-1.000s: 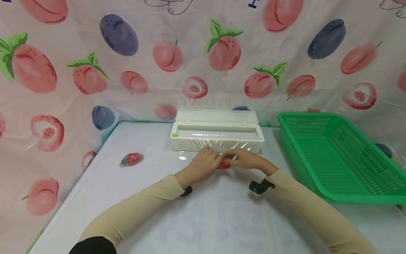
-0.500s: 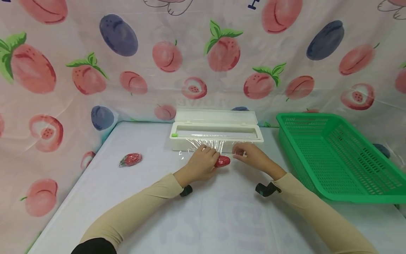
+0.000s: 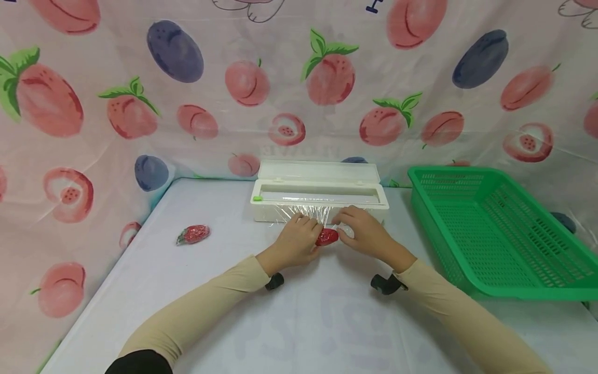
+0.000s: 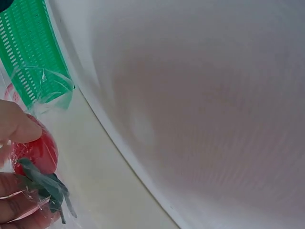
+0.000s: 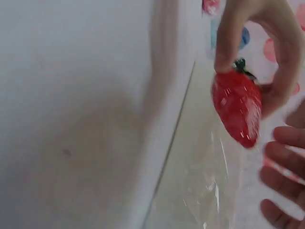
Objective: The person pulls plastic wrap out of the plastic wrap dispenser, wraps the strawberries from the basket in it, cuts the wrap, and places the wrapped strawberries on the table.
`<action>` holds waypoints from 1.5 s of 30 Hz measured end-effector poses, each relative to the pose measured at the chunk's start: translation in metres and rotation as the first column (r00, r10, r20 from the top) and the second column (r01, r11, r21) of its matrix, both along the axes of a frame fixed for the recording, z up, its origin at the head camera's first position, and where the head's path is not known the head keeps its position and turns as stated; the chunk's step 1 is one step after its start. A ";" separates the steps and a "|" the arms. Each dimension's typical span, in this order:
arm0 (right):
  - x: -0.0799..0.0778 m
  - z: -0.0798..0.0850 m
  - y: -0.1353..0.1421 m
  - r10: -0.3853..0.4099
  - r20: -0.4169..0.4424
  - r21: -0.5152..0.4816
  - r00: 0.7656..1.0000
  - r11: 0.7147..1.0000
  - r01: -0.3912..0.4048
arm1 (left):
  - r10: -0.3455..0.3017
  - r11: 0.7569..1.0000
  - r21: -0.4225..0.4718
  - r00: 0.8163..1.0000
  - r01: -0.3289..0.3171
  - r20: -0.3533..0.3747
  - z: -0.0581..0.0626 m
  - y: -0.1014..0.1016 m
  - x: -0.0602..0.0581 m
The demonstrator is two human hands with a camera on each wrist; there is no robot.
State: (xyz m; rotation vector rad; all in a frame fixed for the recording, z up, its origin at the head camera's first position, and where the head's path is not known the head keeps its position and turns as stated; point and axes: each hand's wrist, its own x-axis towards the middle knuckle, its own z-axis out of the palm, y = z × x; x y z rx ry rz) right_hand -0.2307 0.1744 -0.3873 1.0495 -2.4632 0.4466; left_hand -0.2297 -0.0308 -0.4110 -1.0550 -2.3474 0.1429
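Observation:
A red strawberry [image 3: 327, 237] with green leaves is held between the thumb and fingers of my left hand [image 3: 289, 243]. Clear cling film covers it, and a loose flap of film [image 4: 55, 90] stands out past its tip in the left wrist view. Gathered film [image 3: 312, 212] stretches from the hand back to a white dispenser box [image 3: 265, 212]. Just right of the strawberry is my right hand [image 3: 364, 235], its fingers loosely bent beside the film. In the right wrist view its fingers [image 5: 283, 155] look spread and apart from the fruit.
Another film-wrapped strawberry [image 3: 193, 235] lies on the white table [image 3: 299, 322] to the left. The box's lid [image 3: 320, 170] is raised at the back. A green plastic basket [image 3: 476, 280] stands on the right, before a fruit-print cloth [image 3: 299, 78].
My right hand has drawn off the strawberry to the right, then come slightly back towards it. More of the strawberry shows now. My left hand has stayed nearly still, the film bunched behind it.

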 end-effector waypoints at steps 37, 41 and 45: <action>-0.004 -0.010 -0.012 -0.084 0.188 0.059 0.978 0.995 0.074 | 0.017 0.992 0.120 0.998 -0.025 0.064 -0.003 0.002 -0.001; -0.005 -0.011 -0.012 -0.054 0.236 0.008 0.970 0.999 0.053 | -0.004 0.990 0.138 0.998 -0.005 0.058 -0.002 0.004 0.001; -0.005 -0.012 -0.011 -0.020 0.261 -0.027 0.965 0.999 0.028 | 0.000 0.988 0.157 0.996 -0.014 0.086 -0.003 0.004 0.001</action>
